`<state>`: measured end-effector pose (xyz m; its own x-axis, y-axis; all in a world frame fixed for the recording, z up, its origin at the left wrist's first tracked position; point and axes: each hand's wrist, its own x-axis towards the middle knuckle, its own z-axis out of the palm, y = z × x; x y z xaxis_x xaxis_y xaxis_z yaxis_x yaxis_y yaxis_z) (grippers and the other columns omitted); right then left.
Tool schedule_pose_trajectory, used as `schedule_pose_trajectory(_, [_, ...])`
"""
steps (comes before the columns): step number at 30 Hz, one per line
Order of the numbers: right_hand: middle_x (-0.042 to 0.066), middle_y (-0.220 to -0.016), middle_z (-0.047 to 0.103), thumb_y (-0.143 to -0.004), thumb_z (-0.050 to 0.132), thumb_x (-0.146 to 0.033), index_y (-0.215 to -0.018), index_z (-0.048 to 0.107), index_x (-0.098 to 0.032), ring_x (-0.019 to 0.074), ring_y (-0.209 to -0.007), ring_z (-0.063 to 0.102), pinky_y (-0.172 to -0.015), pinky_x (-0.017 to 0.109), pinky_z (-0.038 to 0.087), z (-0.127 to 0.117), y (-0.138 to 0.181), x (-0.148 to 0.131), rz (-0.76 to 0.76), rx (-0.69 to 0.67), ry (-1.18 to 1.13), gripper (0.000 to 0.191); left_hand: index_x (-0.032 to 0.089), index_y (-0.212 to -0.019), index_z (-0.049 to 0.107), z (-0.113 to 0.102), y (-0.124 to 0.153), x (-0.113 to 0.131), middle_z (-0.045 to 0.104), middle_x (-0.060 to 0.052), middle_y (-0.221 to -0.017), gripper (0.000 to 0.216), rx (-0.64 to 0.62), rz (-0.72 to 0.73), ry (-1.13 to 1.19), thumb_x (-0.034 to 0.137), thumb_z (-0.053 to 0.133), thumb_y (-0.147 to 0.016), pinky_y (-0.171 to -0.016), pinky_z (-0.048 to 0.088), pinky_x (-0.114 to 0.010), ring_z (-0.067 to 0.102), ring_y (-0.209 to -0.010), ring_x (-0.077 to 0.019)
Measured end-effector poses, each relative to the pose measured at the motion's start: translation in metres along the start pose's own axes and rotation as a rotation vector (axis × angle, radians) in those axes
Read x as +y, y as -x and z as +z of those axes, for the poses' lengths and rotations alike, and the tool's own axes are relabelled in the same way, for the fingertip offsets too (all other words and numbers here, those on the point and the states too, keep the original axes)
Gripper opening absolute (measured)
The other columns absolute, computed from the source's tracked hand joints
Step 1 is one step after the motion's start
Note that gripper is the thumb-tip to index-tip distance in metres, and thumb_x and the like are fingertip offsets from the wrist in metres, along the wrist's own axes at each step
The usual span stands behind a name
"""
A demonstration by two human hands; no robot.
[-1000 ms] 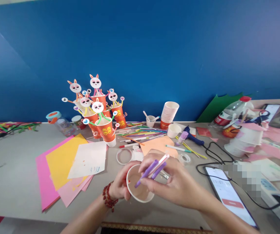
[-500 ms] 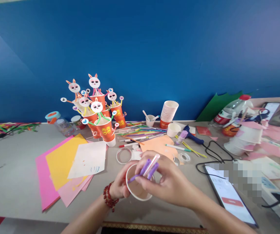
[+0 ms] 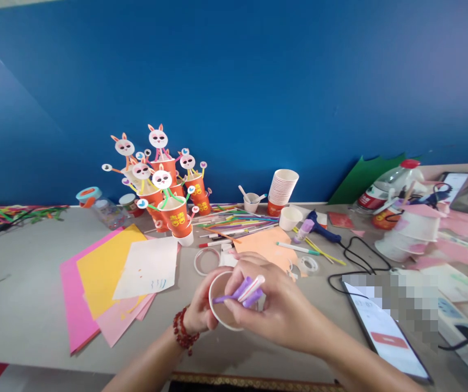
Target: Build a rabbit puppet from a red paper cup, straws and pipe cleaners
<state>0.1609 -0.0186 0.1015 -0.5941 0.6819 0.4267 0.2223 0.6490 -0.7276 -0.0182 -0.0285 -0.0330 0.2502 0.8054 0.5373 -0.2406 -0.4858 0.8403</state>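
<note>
My left hand [image 3: 201,307], with a red bead bracelet at the wrist, is closed round the side of a paper cup [image 3: 226,316]. The cup is tilted so that its mouth faces me. Over its right rim, my right hand [image 3: 285,307] pinches a white straw with a red stripe [image 3: 253,287] together with purple pipe cleaners [image 3: 226,299]. One purple end reaches across the cup's mouth toward the left rim. My fingers hide where the straw's lower end sits.
Orange cups with rabbit faces [image 3: 172,218] stand at back left, beside coloured paper sheets [image 3: 103,277]. Behind my hands lie loose straws and pens [image 3: 238,222], tape rolls [image 3: 308,264] and a glue gun [image 3: 326,233]. A phone [image 3: 385,326] lies on the right.
My right hand has shifted slightly, tilting the straw and pipe cleaners lower to the right. The purple end across the cup's mouth now lies flatter. My left hand still holds the cup.
</note>
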Motion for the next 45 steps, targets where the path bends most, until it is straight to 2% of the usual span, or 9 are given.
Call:
schedule_pose_trajectory(7, [-0.002,-0.075,0.065,-0.073,0.064,-0.007,-0.080,0.053,-0.022,0.0158,-0.071,0.055,-0.072,0.030,0.043,0.000,-0.001,0.000,-0.067,-0.101,0.096,0.020,0.023,-0.130,0.059,0.003,-0.002,0.007,0.066,-0.013,-0.122,0.073,0.102,-0.012,-0.022,0.069,0.066,-0.074,-0.090,0.056,-0.048,0.066,-0.107,-0.0357])
schedule_pose_trajectory(13, [-0.002,-0.076,0.066,-0.077,0.060,-0.007,-0.080,0.052,-0.022,0.0155,-0.071,0.054,-0.070,0.028,0.040,0.001,-0.002,-0.004,-0.084,-0.070,0.125,0.016,0.026,-0.135,0.055,0.003,-0.004,0.007,0.062,-0.012,-0.130,0.074,0.073,0.005,0.082,0.064,0.071,-0.074,-0.099,0.050,-0.046,0.060,-0.118,-0.0331])
schedule_pose_trajectory(19, [-0.001,-0.071,0.064,-0.078,0.061,-0.010,-0.077,0.057,-0.020,0.0167,-0.070,0.054,-0.068,0.029,0.038,0.002,0.001,-0.001,0.029,-0.042,0.194,0.011,0.024,-0.131,0.058,0.003,-0.010,0.009,0.065,-0.011,-0.120,0.076,0.015,0.067,0.014,0.066,0.071,-0.070,-0.092,0.053,-0.043,0.064,-0.105,-0.0316])
schedule_pose_trajectory(23, [-0.002,-0.068,0.064,-0.078,0.064,-0.011,-0.075,0.055,-0.020,0.0172,-0.071,0.054,-0.074,0.031,0.040,0.005,0.001,0.003,0.022,-0.088,0.187,0.013,0.024,-0.131,0.058,0.003,-0.010,0.009,0.066,-0.011,-0.118,0.077,0.002,0.067,-0.045,0.068,0.071,-0.069,-0.091,0.053,-0.041,0.065,-0.103,-0.0309])
schedule_pose_trajectory(30, [0.001,-0.096,0.068,-0.080,0.072,-0.018,-0.100,0.063,-0.024,0.0195,-0.089,0.059,-0.081,0.031,0.041,-0.011,0.000,-0.004,0.084,-0.160,0.183,0.024,0.027,-0.140,0.050,-0.004,0.003,-0.001,0.061,-0.012,-0.132,0.075,0.063,0.086,-0.095,0.066,0.064,-0.078,-0.099,0.050,-0.043,0.061,-0.117,-0.0325])
schedule_pose_trajectory(33, [0.000,-0.091,0.067,-0.078,0.073,-0.016,-0.088,0.062,-0.022,0.0178,-0.086,0.060,-0.080,0.029,0.041,-0.022,-0.002,-0.005,0.100,-0.171,0.202,0.016,0.024,-0.140,0.050,-0.003,0.003,0.002,0.060,-0.015,-0.134,0.077,0.078,0.029,-0.105,0.067,0.063,-0.078,-0.101,0.048,-0.047,0.059,-0.119,-0.0347])
schedule_pose_trajectory(36, [-0.002,-0.079,0.066,-0.082,0.070,-0.016,-0.078,0.063,-0.020,0.0159,-0.078,0.059,-0.074,0.027,0.041,-0.029,-0.006,0.000,0.130,-0.216,0.211,0.009,0.021,-0.137,0.052,0.001,-0.004,0.011,0.063,-0.015,-0.127,0.078,0.014,-0.056,-0.057,0.071,0.060,-0.078,-0.096,0.051,-0.046,0.063,-0.111,-0.0336])
schedule_pose_trajectory(42, [-0.005,-0.077,0.069,-0.083,0.067,-0.019,-0.081,0.068,-0.022,0.0132,-0.073,0.062,-0.067,0.024,0.041,-0.033,-0.009,0.020,0.301,-0.241,0.077,0.004,0.023,-0.135,0.052,0.006,-0.014,0.022,0.062,-0.012,-0.127,0.069,-0.017,-0.104,-0.078,0.066,0.060,-0.082,-0.094,0.050,-0.044,0.061,-0.112,-0.0319])
schedule_pose_trajectory(45, [-0.004,-0.081,0.071,-0.084,0.067,-0.019,-0.084,0.069,-0.023,0.0141,-0.077,0.063,-0.068,0.025,0.042,-0.033,-0.008,0.025,0.313,-0.234,0.045,0.005,0.025,-0.135,0.052,0.006,-0.015,0.023,0.061,-0.011,-0.130,0.067,-0.041,-0.102,-0.089,0.064,0.062,-0.082,-0.097,0.048,-0.042,0.060,-0.114,-0.0312])
